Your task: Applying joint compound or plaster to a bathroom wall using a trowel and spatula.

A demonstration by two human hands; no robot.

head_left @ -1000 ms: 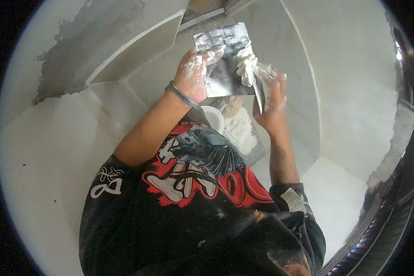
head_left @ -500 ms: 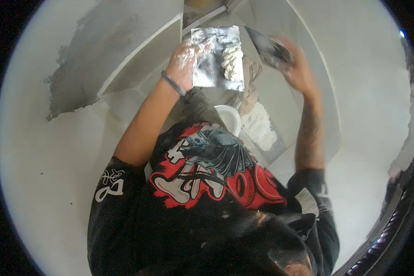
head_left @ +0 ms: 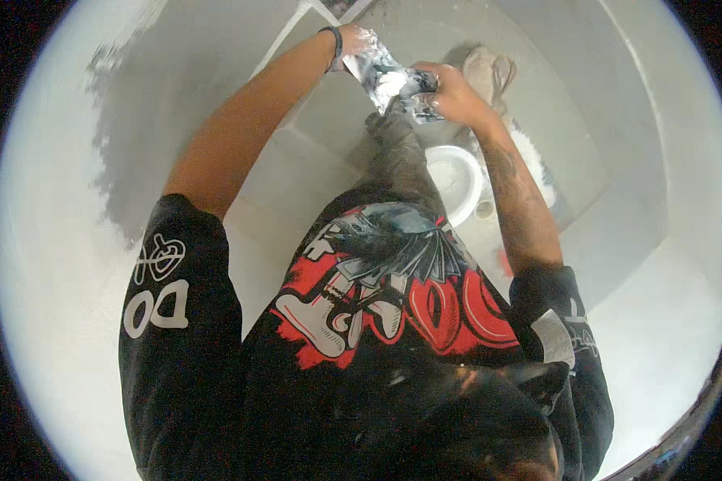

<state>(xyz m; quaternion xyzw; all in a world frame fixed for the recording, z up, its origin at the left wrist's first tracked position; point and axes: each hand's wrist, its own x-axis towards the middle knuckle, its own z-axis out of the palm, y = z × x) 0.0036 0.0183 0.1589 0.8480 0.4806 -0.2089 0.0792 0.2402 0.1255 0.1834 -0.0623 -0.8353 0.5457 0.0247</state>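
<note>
My left hand (head_left: 351, 42) is at the upper middle, closed on a metal plate (head_left: 367, 62) smeared with white paste. A lump of the paste (head_left: 391, 83) sits near the plate's lower right end. Just right of it, my right hand (head_left: 449, 96) grips a second metal blade (head_left: 423, 108), also smeared, which meets or overlaps the plate; which of the two I cannot tell. Both hands' fingertips are partly hidden by the metal and paste.
My dark-clad leg (head_left: 397, 160) is below the hands, beside a white bucket (head_left: 472, 180) and a small cup (head_left: 485, 210). A beige cloth or bag (head_left: 481, 72) and white powder (head_left: 525, 156) lie behind my right arm. Pale walls with a grey patch (head_left: 132, 112) surround me.
Both hands have moved toward the top of the view. The plate is now tilted, and the right hand's blade has swung back from the right to meet it. The view has shifted.
</note>
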